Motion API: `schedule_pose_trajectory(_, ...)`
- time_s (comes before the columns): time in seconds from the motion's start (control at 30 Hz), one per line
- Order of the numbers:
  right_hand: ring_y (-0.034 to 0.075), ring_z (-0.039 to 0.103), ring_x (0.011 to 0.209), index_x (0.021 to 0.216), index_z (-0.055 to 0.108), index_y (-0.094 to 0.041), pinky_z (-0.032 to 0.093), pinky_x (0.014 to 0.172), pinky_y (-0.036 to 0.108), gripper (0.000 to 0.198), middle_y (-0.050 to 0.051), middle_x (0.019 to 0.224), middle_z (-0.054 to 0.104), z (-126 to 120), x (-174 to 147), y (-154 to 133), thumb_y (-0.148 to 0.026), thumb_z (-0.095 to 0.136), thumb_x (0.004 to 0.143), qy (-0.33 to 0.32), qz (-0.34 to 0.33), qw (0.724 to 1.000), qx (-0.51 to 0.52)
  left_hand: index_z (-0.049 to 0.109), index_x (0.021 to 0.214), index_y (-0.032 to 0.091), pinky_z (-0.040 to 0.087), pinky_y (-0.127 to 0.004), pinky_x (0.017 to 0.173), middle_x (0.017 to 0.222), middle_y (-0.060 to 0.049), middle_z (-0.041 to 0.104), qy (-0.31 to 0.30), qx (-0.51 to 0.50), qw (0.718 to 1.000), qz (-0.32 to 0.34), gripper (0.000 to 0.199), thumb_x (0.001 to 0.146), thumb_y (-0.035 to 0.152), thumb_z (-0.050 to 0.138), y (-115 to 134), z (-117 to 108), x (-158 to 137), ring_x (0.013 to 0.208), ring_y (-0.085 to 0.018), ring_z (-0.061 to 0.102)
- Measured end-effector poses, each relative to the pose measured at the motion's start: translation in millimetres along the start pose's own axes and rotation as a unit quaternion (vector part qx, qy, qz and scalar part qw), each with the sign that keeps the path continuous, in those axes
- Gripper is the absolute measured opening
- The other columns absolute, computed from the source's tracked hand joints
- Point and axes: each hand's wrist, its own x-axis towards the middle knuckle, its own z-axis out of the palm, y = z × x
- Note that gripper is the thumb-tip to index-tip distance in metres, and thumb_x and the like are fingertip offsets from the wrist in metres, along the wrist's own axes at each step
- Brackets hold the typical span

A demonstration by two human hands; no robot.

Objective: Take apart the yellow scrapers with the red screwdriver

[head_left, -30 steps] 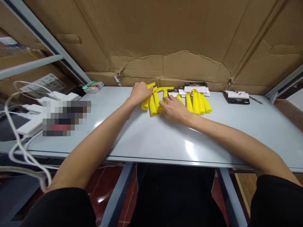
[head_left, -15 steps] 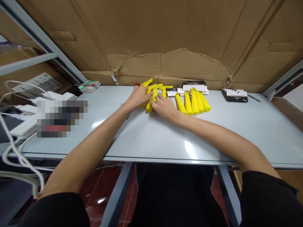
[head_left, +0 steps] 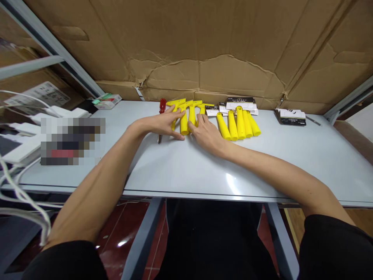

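Several yellow T-shaped scraper handles (head_left: 184, 123) lie side by side on the table, crossbars toward the cardboard. My left hand (head_left: 163, 123) rests at their left end, fingers and thumb spread, touching the leftmost ones. Bent fingers of my right hand (head_left: 207, 134) close around the lower part of a right-hand T-shaped scraper handle (head_left: 202, 110), partly hiding it. Beside my left hand lies a screwdriver with a red handle (head_left: 162, 105); its shaft passes under the hand. Several yellow tapered sleeves (head_left: 240, 123) lie fanned out to the right of my right hand.
Black-and-white printed cards (head_left: 240, 103) lie behind the sleeves. Another card stack (head_left: 290, 117) sits farther right, near a thin metal strip (head_left: 312, 121). At left are a small box (head_left: 108, 102), white power strips (head_left: 25, 149) with cables, and a blurred patch. Cardboard (head_left: 175, 77) backs the table (head_left: 186, 171).
My left hand has shifted left and spread its fingers, uncovering the screwdriver's red handle. The T-shaped handles now lie more evenly lined up. My right hand stays nearly in place.
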Motion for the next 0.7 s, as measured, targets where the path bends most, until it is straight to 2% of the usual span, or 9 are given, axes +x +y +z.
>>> schedule_pose_trajectory(0.1, 0.034, 0.029, 0.158, 0.166, 0.046, -0.011, 0.055, 0.118, 0.045, 0.069, 0.025, 0.159, 0.039, -1.1, -3.7, 2.6, -0.012, 0.012, 0.106, -0.020, 0.003, 1.000, -0.001, 0.038, 0.178, 0.027, 0.022, -0.061, 0.142, 0.184, -0.009, 0.034, -0.009, -0.027, 1.000, 0.012, 0.132, 0.070, 0.092, 0.076, 2.0, 4.7, 3.1, 0.175, -0.045, 0.015)
schedule_pose_trajectory(0.23, 0.033, 0.028, 0.159, 0.167, 0.044, -0.009, 0.054, 0.122, 0.047, 0.069, 0.025, 0.159, 0.041, -2.8, -6.4, 3.8, -0.012, 0.012, 0.106, -0.025, -0.001, 1.000, -0.011, 0.033, 0.179, 0.029, 0.020, -0.055, 0.144, 0.186, -0.005, 0.028, 0.012, -0.069, 0.997, 0.024, 0.126, 0.077, 0.091, 0.071, 1.3, 8.0, 7.2, 0.176, -0.039, 0.013)
schedule_pose_trajectory(0.4, 0.032, 0.033, 0.156, 0.171, 0.040, -0.009, 0.053, 0.123, 0.049, 0.070, 0.025, 0.158, 0.044, -1.2, -4.4, 2.3, -0.011, 0.013, 0.107, -0.020, -0.004, 1.000, -0.012, 0.035, 0.179, 0.026, 0.014, -0.054, 0.144, 0.188, -0.006, 0.023, 0.013, -0.060, 0.997, 0.036, 0.123, 0.080, 0.093, 0.065, -3.0, 6.4, 7.6, 0.176, -0.037, 0.011)
schedule_pose_trajectory(0.57, 0.030, 0.038, 0.152, 0.177, 0.031, -0.010, 0.051, 0.126, 0.049, 0.072, 0.022, 0.157, 0.048, 1.5, 1.7, 3.3, -0.012, 0.013, 0.107, -0.014, -0.015, 1.000, -0.010, 0.038, 0.178, 0.032, 0.014, -0.054, 0.143, 0.189, -0.003, 0.018, -0.002, -0.078, 0.996, 0.031, 0.117, 0.080, 0.090, 0.069, -6.8, 1.7, 2.1, 0.176, -0.037, 0.010)
schedule_pose_trajectory(0.7, 0.030, 0.036, 0.154, 0.170, 0.040, -0.008, 0.055, 0.123, 0.045, 0.069, 0.022, 0.160, 0.046, 2.7, 2.3, 7.0, -0.011, 0.014, 0.107, -0.017, -0.028, 0.999, -0.015, 0.042, 0.175, 0.032, 0.014, -0.050, 0.143, 0.188, -0.003, 0.020, 0.007, -0.101, 0.994, 0.032, 0.117, 0.077, 0.087, 0.074, -6.2, 1.0, 0.6, 0.177, -0.034, 0.011)
